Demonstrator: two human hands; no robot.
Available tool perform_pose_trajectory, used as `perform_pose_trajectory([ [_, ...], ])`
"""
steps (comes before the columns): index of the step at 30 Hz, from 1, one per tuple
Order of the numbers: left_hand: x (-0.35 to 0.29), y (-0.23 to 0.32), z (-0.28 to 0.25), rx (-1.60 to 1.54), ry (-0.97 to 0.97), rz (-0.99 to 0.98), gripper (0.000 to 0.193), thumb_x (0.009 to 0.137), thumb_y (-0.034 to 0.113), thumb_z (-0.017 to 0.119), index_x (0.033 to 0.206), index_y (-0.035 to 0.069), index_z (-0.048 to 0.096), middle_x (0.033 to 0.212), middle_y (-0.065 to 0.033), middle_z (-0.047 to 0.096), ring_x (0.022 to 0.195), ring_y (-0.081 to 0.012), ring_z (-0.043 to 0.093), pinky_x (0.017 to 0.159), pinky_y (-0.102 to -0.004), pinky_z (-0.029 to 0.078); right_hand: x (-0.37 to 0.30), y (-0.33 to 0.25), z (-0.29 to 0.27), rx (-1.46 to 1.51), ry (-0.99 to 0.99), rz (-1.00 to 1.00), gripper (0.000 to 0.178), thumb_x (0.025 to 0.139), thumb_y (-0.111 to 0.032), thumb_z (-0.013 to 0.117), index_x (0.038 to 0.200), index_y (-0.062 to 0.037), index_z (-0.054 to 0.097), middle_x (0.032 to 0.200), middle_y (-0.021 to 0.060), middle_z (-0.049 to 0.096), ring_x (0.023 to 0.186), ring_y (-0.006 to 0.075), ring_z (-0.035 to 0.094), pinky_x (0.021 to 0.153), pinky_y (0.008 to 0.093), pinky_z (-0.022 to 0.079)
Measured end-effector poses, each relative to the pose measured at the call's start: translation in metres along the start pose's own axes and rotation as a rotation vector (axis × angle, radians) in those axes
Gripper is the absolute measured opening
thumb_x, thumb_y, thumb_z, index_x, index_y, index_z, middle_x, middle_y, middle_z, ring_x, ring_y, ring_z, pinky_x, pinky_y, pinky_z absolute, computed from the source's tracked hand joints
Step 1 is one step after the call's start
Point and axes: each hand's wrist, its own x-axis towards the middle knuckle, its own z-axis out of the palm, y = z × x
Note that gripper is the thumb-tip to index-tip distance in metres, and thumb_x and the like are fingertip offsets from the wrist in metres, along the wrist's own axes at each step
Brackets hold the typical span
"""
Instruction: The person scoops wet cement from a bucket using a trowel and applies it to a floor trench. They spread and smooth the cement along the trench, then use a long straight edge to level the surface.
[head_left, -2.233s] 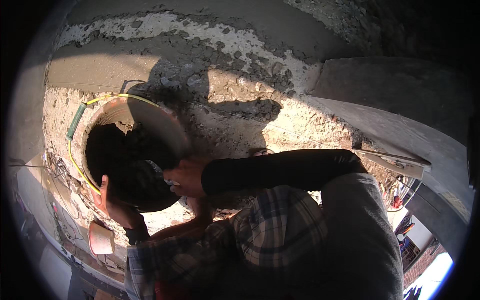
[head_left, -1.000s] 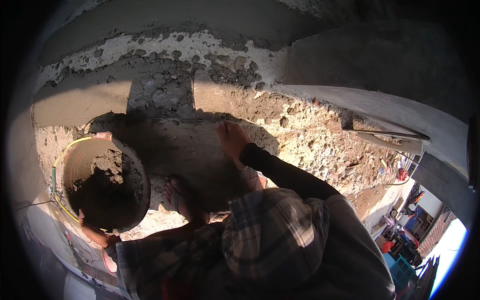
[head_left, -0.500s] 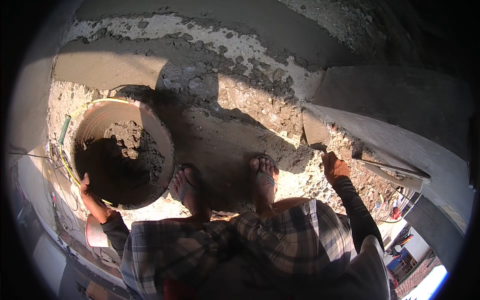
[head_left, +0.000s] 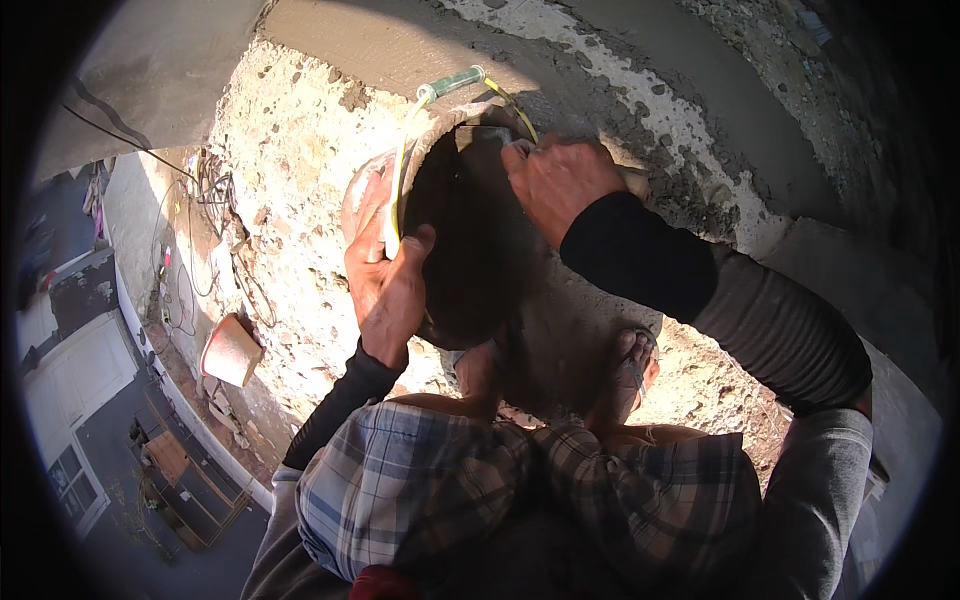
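A mortar bucket (head_left: 434, 128) is tipped in front of me, its inside mostly in deep shadow. My left hand (head_left: 388, 285) grips its left side, with fingers along the outer wall and thumb at the rim. The yellow wire handle with a green grip (head_left: 455, 83) arches over the far side. At the far right of the rim, my right hand (head_left: 565, 185) is closed around a trowel (head_left: 483, 133). Part of the trowel's metal blade shows at the bucket's mouth; the rest is hidden by shadow and by my hand. How much mortar is inside cannot be made out.
My sandalled feet (head_left: 635, 365) stand on rough ground just behind the bucket. Smooth grey mortar (head_left: 360, 35) lies beyond it. At the left are a small pinkish bucket (head_left: 232, 350) and tangled cables (head_left: 215, 185). A grey wall (head_left: 850, 275) borders the right.
My right hand has brought the trowel from the ground at the right over to the bucket. The bucket is now tilted, and its handle has swung to the far side.
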Motion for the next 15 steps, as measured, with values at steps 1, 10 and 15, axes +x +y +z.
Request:
perform_pose_trajectory([
  [1,0.001,0.000,-0.008,-0.061,0.016,-0.056,0.056,0.081,0.002,0.060,0.137,-0.001,0.060,0.142,-0.0197,0.058,0.145,-0.0317,0.039,0.121,-0.0418,0.025,0.003,-0.006,0.004,0.037,-0.064,-0.003,0.020,0.093,-0.019,0.061,0.108,-0.0053,0.062,0.077,0.0099,0.069,0.074,0.0246,0.073,0.063,0.0340,0.057],
  [10,-0.008,-0.030,-0.047,-0.097,0.175,-0.104,0.046,0.090,0.009,0.066,0.132,-0.007,0.059,0.115,-0.0089,0.064,0.102,-0.0163,0.061,0.094,-0.0307,0.050,-0.021,-0.019,0.046,0.497,-0.540,-0.173,0.023,0.095,-0.022,0.058,0.104,-0.0030,0.069,0.086,0.0163,0.073,0.082,0.0325,0.074,0.074,0.0401,0.059],
  [15,-0.005,-0.031,-0.058,-0.125,0.345,-0.258,0.047,0.087,0.007,0.063,0.132,-0.008,0.060,0.109,-0.0070,0.065,0.097,-0.0144,0.058,0.096,-0.0289,0.046,-0.005,-0.047,0.032,1.108,-1.156,0.110,0.033,0.099,-0.030,0.057,0.101,0.0013,0.067,0.086,0.0194,0.072,0.084,0.0341,0.072,0.079,0.0451,0.057],
])
